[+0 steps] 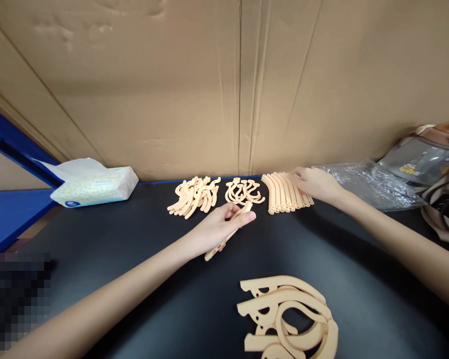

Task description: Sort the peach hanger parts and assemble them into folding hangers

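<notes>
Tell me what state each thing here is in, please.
Left hand: gripping a strip
Right hand: at the row's right end
Row: pieces lined up side by side
Left pile: loosely heaped
Hooks: loosely heaped
Front pieces: overlapping
Tissue pack: open, sheet sticking out
Plastic bag: crumpled
Cardboard: upright, creased

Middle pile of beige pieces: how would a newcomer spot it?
Below the cardboard wall, find the far edge of the black table. The middle pile lies there, beyond the left hand, made of thin hook-like pieces. It is smaller than the heap on its left and looser than the neat row on its right.
</notes>
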Motion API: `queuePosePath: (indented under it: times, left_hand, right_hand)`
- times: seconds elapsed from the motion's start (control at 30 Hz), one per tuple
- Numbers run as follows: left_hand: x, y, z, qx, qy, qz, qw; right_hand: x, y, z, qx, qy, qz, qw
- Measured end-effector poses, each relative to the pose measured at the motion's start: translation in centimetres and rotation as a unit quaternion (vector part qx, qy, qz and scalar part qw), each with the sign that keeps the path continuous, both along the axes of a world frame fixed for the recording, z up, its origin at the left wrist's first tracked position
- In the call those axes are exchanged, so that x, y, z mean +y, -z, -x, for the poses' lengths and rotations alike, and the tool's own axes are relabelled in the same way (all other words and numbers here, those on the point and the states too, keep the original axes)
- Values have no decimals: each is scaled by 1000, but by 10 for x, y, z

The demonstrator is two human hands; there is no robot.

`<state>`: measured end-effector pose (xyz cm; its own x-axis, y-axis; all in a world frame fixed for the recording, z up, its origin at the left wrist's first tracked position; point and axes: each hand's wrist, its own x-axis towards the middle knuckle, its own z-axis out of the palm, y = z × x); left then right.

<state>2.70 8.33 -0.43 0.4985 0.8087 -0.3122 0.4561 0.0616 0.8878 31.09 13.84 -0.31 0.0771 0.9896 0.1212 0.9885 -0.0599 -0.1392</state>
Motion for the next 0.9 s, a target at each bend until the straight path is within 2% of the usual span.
queuePosePath:
  times: [0.1, 0.17, 0.2, 0.27, 0.3, 0.33, 0.37, 0.43, 0.57, 0.73, 0.83, 0.9]
  left_hand:
    - [-3, 0, -4, -52, -54, 30, 997]
    - [-6, -2, -7, -104, -114, 51, 987]
    - [-7, -4, -8, -130, -140, 59, 980]
    - [-12, -9, -10, -175, -170, 67, 967]
    - [-14, -12, -10, -192, -174, 66, 964]
    - [-16, -16, -11, -203, -172, 61, 962]
    - [-17, -20, -11, -209, -169, 51, 962]
    - [-19, -25, -10, -212, -168, 18, 963]
    - [-13, -28, -6, -202, -172, -71, 961]
    - [-1, -22, -2, -172, -151, -150, 962]
    - [-1, -20, -3, -138, -101, -165, 971]
    - [-6, -21, -6, -102, -37, -167, 980]
  right_hand:
    - [-13, -9, 17, 9, -3, -23, 1000]
    - [-29, -13, 36, 55, -52, -17, 997]
    - [-38, -14, 47, 154, -122, 19, 980]
    - [-56, -13, 69, 319, -231, 105, 913]
    - [-64, -12, 78, 361, -266, 134, 884]
    - [-70, -12, 84, 388, -281, 137, 867]
    - [-73, -12, 88, 403, -283, 125, 861]
    - [-73, -15, 87, 406, -274, 84, 868]
    - [-63, -30, 69, 358, -240, -16, 902]
    - [-62, -45, 56, 249, -244, -123, 929]
    - [-64, -43, 56, 84, -254, -181, 946]
    - [-64, -36, 58, -62, -271, -218, 936]
